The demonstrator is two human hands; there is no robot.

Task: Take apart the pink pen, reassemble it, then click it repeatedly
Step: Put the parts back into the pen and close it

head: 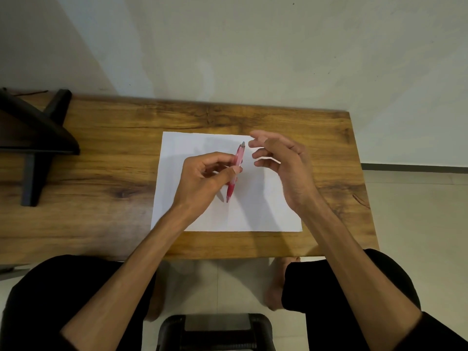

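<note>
**Head view: pink pen pinched over white sheet**

Left hand (202, 177) pinches the pink pen (235, 171) between thumb and curled fingers, tip down. Right hand (281, 163) hovers just beyond the pen's grey top, fingers (260, 155) loosely spread, above the paper (266, 211) on a wooden table (101, 173).
</note>
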